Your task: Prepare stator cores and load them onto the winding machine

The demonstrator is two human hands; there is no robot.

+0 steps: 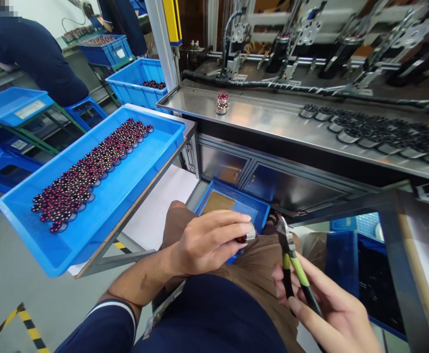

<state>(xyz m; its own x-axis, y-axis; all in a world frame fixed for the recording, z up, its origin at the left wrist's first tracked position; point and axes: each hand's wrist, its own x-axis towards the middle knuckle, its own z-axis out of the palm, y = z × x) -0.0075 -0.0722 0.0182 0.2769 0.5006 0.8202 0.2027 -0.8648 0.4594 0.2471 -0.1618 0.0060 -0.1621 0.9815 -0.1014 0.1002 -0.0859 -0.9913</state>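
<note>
Closed around a small round metal part [250, 233] is my left hand [214, 240], above my lap; the part's red and dark windings show between the fingers. Just to the right, my right hand [325, 304] grips pliers [291, 260] with green and black handles, jaws pointing up. The pliers and the part are apart. To the left, a blue tray [126, 196] holds rows of similar red and dark wound parts [89, 171]. Two more such parts [222, 103] stand stacked on the metal ledge ahead.
Many black and silver rings [376, 130] cover the right of the metal ledge [266, 117], with machine fixtures behind. Below it sits a blue bin [262, 211]. A metal frame [402, 255] stands at right. Two people in dark shirts are at the upper left.
</note>
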